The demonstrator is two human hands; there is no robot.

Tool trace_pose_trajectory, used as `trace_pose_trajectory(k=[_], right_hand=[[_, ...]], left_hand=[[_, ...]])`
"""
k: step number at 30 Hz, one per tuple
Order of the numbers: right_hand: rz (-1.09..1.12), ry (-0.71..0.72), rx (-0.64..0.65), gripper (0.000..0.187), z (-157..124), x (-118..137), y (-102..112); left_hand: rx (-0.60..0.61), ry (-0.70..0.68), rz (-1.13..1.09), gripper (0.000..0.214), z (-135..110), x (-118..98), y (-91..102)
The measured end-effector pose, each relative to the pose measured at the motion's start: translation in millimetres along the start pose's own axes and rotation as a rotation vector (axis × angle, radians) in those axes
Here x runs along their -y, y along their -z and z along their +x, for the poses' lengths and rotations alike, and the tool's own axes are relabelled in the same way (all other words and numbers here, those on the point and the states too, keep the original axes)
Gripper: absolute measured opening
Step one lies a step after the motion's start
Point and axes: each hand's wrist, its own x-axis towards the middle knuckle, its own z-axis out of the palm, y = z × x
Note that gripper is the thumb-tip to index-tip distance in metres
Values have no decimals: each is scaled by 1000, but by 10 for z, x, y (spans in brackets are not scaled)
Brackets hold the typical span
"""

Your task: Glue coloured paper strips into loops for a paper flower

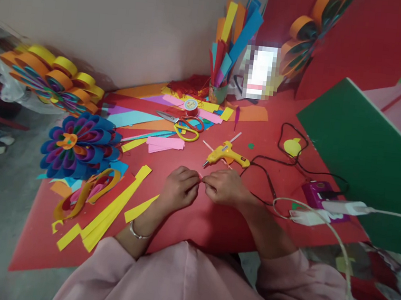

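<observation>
My left hand (182,188) and my right hand (227,186) meet over the red table, fingertips pinched close together. A small pinkish strip (200,175) shows between them; its kind and most of its shape are hidden by my fingers. Just beyond my hands lies a yellow hot glue gun (226,154), nozzle pointing left toward me, with a glue stick out of its back. Pink paper strips (165,144) sit ahead of my left hand. Yellow paper strips (117,208) lie to its left, one reaching my left forearm.
Scissors (184,127) and a thread spool (191,105) rest among coloured strips. Quilled paper flowers (79,147) stand at the left. A cup of strips (217,93) and a lit, blurred screen (261,73) are at the back. Cables run to a purple power strip (319,193) beside a green board (367,167).
</observation>
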Motion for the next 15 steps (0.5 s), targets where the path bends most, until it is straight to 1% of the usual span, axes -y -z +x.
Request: trace_pose_trajectory(k=[8,15], right_hand=[[0,26,-51,19,8,-16,7],[-27,20,-40,20,6,-4,16]], left_hand=[[-2,12,-11,22,-19,13,-21],[4,16,-4,20,-16,3,-15]])
